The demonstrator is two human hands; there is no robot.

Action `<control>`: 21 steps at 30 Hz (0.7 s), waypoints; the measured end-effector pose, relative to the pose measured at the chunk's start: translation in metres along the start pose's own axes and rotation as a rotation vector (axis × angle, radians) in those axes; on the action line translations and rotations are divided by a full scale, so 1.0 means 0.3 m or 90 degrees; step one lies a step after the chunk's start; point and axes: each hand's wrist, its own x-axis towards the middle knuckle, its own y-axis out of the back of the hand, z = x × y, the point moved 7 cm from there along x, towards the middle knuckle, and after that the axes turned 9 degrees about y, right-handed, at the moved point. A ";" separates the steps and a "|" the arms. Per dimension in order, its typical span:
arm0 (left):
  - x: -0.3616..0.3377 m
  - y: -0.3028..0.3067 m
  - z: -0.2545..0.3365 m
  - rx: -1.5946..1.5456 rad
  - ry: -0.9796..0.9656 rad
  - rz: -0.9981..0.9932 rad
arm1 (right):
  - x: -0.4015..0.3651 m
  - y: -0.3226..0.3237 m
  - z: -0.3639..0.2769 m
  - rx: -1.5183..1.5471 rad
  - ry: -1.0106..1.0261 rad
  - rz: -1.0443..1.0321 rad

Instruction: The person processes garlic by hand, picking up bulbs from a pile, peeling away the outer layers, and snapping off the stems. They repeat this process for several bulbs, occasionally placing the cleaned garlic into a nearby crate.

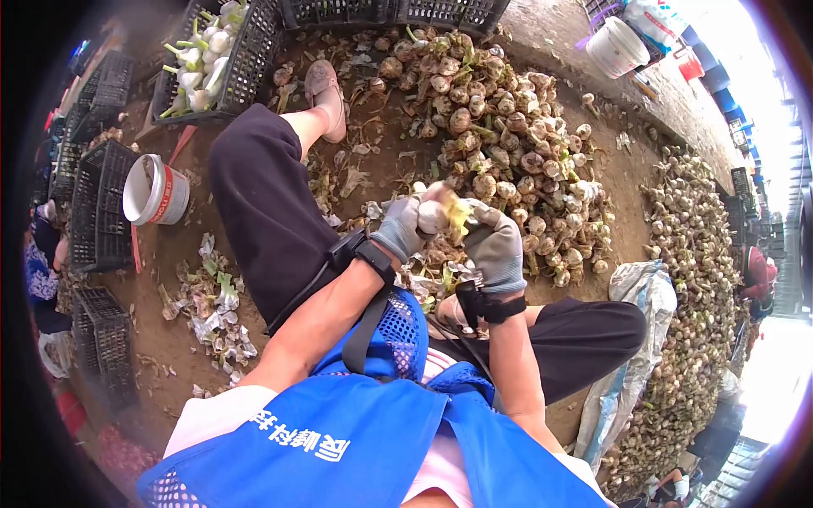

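Observation:
In the head view my left hand (401,229), in a grey glove, is closed around a whitish garlic bulb (432,218) in front of my lap. My right hand (497,245), also gloved, is right beside it, with its fingers pinched on a yellowish strip of garlic skin (458,218) against the bulb. The strip is blurred, and whether it is still joined to the bulb cannot be made out. Just beyond my hands lies a large heap of unpeeled garlic bulbs (508,135).
A black crate (254,59) with cleaned garlic stands at upper left, above a white bucket (157,190). Shed skins (222,313) litter the floor at left. A white sack (631,339) and a longer garlic heap (690,279) lie at right. Another bucket (616,46) stands at the top right.

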 end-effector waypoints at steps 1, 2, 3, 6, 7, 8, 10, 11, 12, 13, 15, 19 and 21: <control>-0.044 -0.038 0.051 0.229 -0.035 0.044 | -0.015 0.012 -0.021 -0.165 0.011 0.027; -0.065 -0.062 0.084 0.458 -0.070 0.087 | -0.030 0.023 -0.049 -0.329 0.023 0.054; 0.025 0.018 -0.003 0.133 0.056 0.072 | 0.005 0.105 -0.040 -0.592 0.035 0.021; 0.101 0.076 -0.084 -0.135 0.172 0.029 | 0.032 0.199 -0.024 -1.167 0.009 -0.052; 0.100 0.070 -0.072 -0.121 0.128 0.015 | 0.017 0.169 -0.032 -1.209 0.042 -0.067; 0.099 0.064 -0.061 -0.106 0.086 0.000 | -0.002 0.138 -0.040 -1.250 0.075 -0.079; 0.077 0.033 -0.020 -0.046 0.062 -0.010 | -0.024 0.039 -0.063 -1.251 0.232 -0.112; 0.055 0.006 0.014 0.007 0.009 0.003 | -0.037 -0.020 -0.067 -1.231 0.303 -0.113; 0.037 -0.019 0.040 0.062 -0.042 0.015 | -0.042 -0.070 -0.054 -1.220 0.321 -0.117; 0.041 -0.018 0.030 0.134 -0.015 0.018 | -0.029 -0.073 -0.016 -1.161 0.281 -0.136; 0.056 0.005 0.022 0.057 -0.014 -0.034 | 0.000 -0.032 0.053 -0.903 0.263 -0.190; 0.040 -0.026 0.048 -0.243 0.035 -0.101 | 0.084 0.297 0.249 -0.644 -0.128 0.022; 0.062 0.030 0.044 -0.210 0.034 0.008 | 0.063 0.223 0.154 -1.057 0.027 -0.067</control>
